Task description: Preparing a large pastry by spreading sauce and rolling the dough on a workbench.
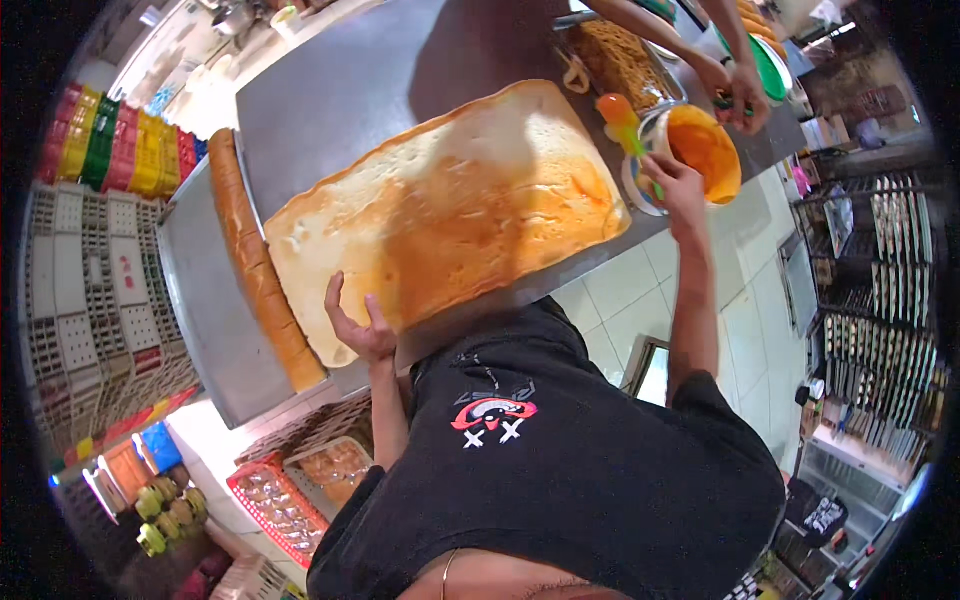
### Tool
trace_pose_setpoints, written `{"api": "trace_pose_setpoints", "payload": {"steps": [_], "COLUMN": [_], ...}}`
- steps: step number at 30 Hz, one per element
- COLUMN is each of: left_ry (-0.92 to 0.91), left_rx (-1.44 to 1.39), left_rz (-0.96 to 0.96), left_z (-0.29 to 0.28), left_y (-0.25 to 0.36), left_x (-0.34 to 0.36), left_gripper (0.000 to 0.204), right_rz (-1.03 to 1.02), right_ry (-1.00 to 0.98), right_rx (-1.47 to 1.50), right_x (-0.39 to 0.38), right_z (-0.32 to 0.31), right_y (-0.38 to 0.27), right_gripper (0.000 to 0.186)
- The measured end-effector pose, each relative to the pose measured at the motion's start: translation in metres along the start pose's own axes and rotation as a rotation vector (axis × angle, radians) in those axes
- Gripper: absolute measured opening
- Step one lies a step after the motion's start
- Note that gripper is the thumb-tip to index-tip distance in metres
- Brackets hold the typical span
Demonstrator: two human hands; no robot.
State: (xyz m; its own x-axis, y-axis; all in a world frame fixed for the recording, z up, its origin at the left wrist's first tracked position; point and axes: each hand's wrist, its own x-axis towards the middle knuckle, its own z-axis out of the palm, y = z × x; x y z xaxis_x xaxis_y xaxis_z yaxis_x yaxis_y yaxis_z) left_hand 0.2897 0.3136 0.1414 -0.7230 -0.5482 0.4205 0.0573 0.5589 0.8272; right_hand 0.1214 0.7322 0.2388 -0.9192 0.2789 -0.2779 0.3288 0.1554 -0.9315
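A flat, rectangular sheet of pale sponge cake (400, 205), smeared with orange over its right part, lies at the centre of the frame on a grey metal table (330, 95). The left hand (366, 335) is at the sheet's lower left edge, thumb and fingers apart and holding nothing; whether the fingertips touch the cake cannot be told. The right hand (677, 186), beyond the sheet's right end, is closed around the handle of a yellow-green spatula-like tool with a rounded orange head (614, 108); the two hands are well apart.

Just beside the right hand stands a round white bucket coated inside with orange paste (718, 130). Above it, at the upper right of the frame, are a metal tray of brown shredded topping (620, 62) and a co-worker's hands (743, 95). Along the sheet's left end runs a long brown bread-like roll (248, 255). Stacked red, yellow and green plastic crates (105, 140) fill the upper left, and a red plastic basket of wrapped items (275, 508) sits at the lower left
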Motion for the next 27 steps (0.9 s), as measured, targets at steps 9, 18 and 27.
{"api": "trace_pose_setpoints", "payload": {"steps": [9,18,27], "left_ry": [0.112,0.146,0.02], "left_rx": [0.06,0.142,0.098], "left_rz": [-0.034,-0.14,-0.051], "left_z": [-0.061,-0.087,-0.049], "left_y": [-0.014,-0.039,-0.02], "left_x": [-0.01,-0.026,0.0], "left_gripper": [0.049,0.049,0.05], "right_rz": [-0.51,-0.891,-0.715], "right_ry": [0.416,-0.001,0.166], "right_rx": [-0.657,-0.637,-1.228], "right_x": [0.152,0.112,0.123], "right_z": [0.135,0.194,0.095], "right_y": [0.118,0.117,0.086], "right_gripper": [0.022,0.022,0.014]}}
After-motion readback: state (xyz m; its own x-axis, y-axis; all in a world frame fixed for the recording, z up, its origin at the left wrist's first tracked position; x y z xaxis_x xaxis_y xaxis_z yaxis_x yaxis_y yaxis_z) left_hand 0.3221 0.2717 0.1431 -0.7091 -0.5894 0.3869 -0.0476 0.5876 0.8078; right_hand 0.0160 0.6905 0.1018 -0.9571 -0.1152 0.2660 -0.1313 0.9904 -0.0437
